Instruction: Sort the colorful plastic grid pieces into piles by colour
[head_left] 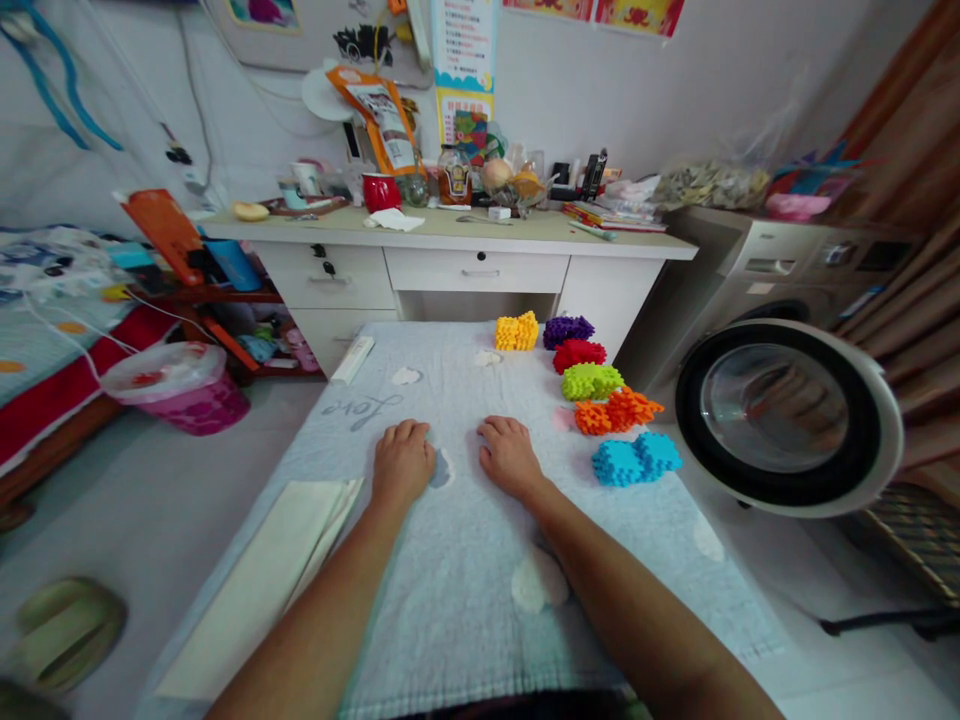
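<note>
My left hand (403, 460) rests palm down on the pale blue cloth (450, 600), holding nothing, its fingers lying flat and slightly bent. Likewise my right hand (510, 455) lies palm down a short way to its right, also without anything in it. Along the cloth's right side sit stacks of interlocking plastic pieces with toothed edges: a blue stack (636, 460) nearest me, then an orange stack (616, 411), a lime green stack (591, 381), a red stack (579, 355) and a purple stack (568, 331). A yellow stack (516, 331) stands at the far edge.
A folded cream cloth (262, 580) lies at the left, and a small white strip (352, 360) is farther back. Beyond stands a cluttered white desk (480, 270). The open washing machine door (787, 415) is at the right, and a pink bin (180, 390) is on the left floor.
</note>
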